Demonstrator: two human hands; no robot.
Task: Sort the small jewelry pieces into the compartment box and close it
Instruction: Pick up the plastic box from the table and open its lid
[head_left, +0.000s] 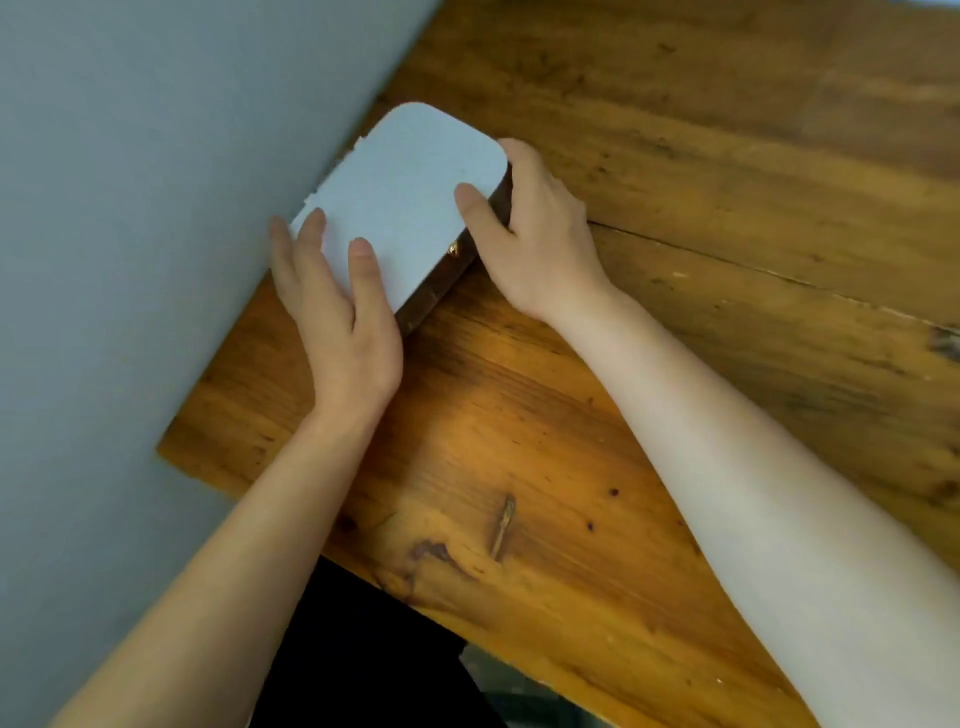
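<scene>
One compartment box, lid down, clasp unconfirmed

Both your hands are on the compartment box (410, 197), which sits on the surface (675, 182) just beside the wall (130, 208). Your left hand (337, 332) lies flat, pressing the pale lid. Your right hand (540, 244) grips the far end, thumb on top. Risk: the gold clasp (454, 250) may be unlatched, so lifting now could spill the pieces.

Closed box (405, 208) on wooden table (701, 270)

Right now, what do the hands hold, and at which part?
The box: the left hand lies flat on the near end of its lid; the right hand grips the far end.
</scene>
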